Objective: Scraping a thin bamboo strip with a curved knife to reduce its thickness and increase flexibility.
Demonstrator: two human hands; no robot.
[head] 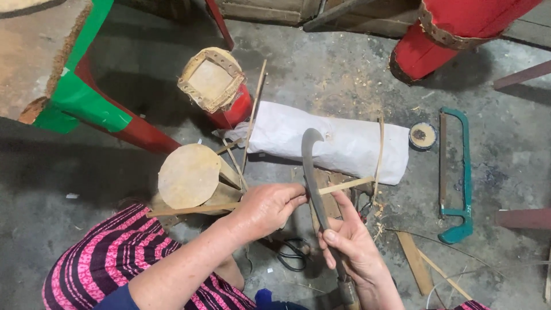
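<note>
Two hands meet over a thin pale bamboo strip (252, 202). The left hand (267, 208) has its fingers (294, 202) curled tight round the strip, pinching it just short of the blade. The right hand (351, 241) is wrapped shut round the lower part of a long dark hooked knife (313, 178), thumb laid along the back of the steel, with the wooden handle running down out of view.

The strip crosses the blade at about its middle, touching it, and sticks out past the knife toward the white woven sack (327, 140). Its other end runs back across a small pale drum with a round skin head (189, 176), which lies left of the sack.

Judging from this grip, the cut goes best with the blade held steady and low against the strip, the left fingers kept behind the edge, and the strip drawn rather than forced.

Beyond the sack's left end stands a red drum with a laced square hide top (213, 83). Right of the sack lie a small round tin (423, 135) and a teal-framed hacksaw (456, 178) on the grey concrete floor (321, 69).
</note>
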